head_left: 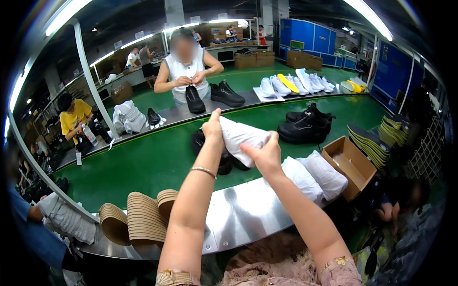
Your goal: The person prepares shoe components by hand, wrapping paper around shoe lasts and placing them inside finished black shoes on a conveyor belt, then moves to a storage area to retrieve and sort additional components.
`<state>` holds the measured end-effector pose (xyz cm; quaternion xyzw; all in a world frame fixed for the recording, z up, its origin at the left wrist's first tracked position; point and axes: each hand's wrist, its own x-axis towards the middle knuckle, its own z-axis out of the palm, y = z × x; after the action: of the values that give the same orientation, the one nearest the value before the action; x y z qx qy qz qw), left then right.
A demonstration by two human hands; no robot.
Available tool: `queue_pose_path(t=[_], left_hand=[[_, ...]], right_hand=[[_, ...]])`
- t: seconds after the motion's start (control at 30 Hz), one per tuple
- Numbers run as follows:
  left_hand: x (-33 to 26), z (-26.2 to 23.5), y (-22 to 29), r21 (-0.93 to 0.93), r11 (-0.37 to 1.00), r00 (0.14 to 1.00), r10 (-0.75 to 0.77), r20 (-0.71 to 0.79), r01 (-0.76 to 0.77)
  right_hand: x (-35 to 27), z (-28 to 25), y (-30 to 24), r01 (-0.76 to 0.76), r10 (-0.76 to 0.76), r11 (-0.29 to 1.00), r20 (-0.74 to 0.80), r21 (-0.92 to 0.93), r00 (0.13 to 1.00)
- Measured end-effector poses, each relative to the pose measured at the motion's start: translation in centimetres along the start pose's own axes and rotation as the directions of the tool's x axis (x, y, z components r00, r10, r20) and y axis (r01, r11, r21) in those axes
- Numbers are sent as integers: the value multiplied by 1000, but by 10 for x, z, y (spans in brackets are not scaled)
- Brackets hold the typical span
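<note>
Above the green work surface, both my hands hold a white, paper-like wrapped bundle (242, 135). My left hand (213, 127) grips its far left end, closed on it. At its near right end my right hand (267, 155) is closed too, thumb lying along the top. What is inside the bundle cannot be seen. Beneath and behind it stand black shoes (224, 163), partly covered by my left arm and the bundle. Similar white bundles (301, 179) lie on the steel ledge (238, 209) to the right of my right forearm.
An open cardboard box (350, 164) and stacked green-black insoles (369, 145) stand at right. Tan curved stacks (143, 214) sit near left. Black shoes (307, 124) rest farther right. Across the table a person (187, 71) handles a black shoe (194, 100). White shoes (296, 85) line the far ledge.
</note>
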<state>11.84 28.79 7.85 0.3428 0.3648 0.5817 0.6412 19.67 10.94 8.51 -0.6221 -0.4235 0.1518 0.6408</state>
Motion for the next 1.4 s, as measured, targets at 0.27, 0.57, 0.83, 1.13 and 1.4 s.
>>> queue_pose_path(t=[0.27,0.57,0.83,1.13,1.4], left_hand=[[47,-29,35,194,885,840,-463,282,423],[105,-77,-11,965,94,964,129,232,-244],[132,-103,-26,948,222,966,-78,248,-226],[135,-112,-5,930,341,931,-275,241,-140],[141,-117,-3,914,395,906,-347,243,-93]], right_hand=[[73,52,35,-47,46,999,65,21,997],[85,91,59,271,-13,782,420,-562,908],[84,182,120,489,-224,615,458,-619,860],[89,209,120,416,105,649,616,-638,781],[103,223,147,466,128,661,700,-589,702]])
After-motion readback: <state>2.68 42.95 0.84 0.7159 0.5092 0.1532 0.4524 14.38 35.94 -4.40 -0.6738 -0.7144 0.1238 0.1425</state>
